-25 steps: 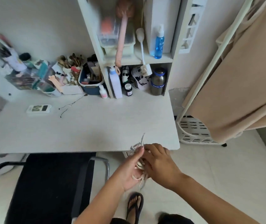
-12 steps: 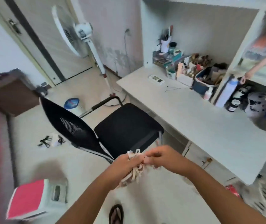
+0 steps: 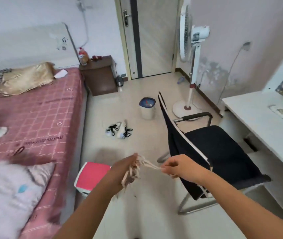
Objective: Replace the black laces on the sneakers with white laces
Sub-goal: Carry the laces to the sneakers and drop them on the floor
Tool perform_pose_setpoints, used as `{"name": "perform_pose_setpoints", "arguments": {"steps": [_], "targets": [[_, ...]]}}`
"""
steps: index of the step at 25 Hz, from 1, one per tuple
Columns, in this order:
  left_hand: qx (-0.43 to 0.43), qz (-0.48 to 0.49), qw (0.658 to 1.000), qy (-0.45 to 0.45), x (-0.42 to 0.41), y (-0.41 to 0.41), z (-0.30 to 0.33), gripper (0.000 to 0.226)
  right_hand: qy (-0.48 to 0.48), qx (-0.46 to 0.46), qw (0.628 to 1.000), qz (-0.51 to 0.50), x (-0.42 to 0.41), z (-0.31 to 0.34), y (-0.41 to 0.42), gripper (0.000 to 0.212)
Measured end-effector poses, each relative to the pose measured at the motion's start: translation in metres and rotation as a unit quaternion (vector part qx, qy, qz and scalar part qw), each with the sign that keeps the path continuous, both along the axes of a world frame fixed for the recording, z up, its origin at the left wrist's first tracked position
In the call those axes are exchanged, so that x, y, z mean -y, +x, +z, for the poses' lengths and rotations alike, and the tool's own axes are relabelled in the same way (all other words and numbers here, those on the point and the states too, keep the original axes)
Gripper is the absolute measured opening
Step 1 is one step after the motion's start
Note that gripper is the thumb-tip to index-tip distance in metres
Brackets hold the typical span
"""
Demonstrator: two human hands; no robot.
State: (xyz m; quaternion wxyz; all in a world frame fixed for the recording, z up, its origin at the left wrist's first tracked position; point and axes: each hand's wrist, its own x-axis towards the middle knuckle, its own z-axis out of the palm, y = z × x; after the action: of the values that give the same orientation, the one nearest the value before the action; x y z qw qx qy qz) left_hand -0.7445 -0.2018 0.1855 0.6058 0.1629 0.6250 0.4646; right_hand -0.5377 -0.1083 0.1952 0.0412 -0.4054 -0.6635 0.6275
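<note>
Here we see left hand [image 3: 126,167] clutching bunched white laces [image 3: 134,169], right hand [image 3: 180,165] pinching strand taut beside chair [image 3: 211,152]. Sneakers [image 3: 119,130] on open floor beyond chair back.

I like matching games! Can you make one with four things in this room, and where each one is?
Things:
1. white laces
2. sneakers
3. bin
4. fan

Places:
A. on the floor beside the bed, with black laces
B. standing by the wall right of the door
C. stretched between the two hands
D. on the floor behind the black chair

Pairs: 1-C, 2-A, 3-D, 4-B
</note>
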Motion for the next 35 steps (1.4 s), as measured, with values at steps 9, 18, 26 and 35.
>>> {"name": "perform_pose_setpoints", "arguments": {"steps": [9,18,26,35], "targets": [[-0.084,0.058,0.995,-0.014,-0.091,-0.202,-0.016,0.028,-0.043,-0.136,0.942,-0.305,-0.102,-0.005,-0.17,0.012],[-0.14,0.184,0.967,-0.106,-0.251,-0.334,-0.038,0.038,-0.1,-0.125,0.958,-0.237,-0.39,0.011,-0.303,0.014],[-0.265,0.168,0.948,-0.046,-0.344,-0.442,-0.012,0.027,0.058,0.086,0.968,-0.227,-0.557,0.0,-0.362,0.012],[-0.438,-0.191,0.878,-0.002,-0.478,-0.58,0.003,0.022,0.137,0.228,0.923,0.278,-0.606,-0.012,-0.516,0.061]]}}
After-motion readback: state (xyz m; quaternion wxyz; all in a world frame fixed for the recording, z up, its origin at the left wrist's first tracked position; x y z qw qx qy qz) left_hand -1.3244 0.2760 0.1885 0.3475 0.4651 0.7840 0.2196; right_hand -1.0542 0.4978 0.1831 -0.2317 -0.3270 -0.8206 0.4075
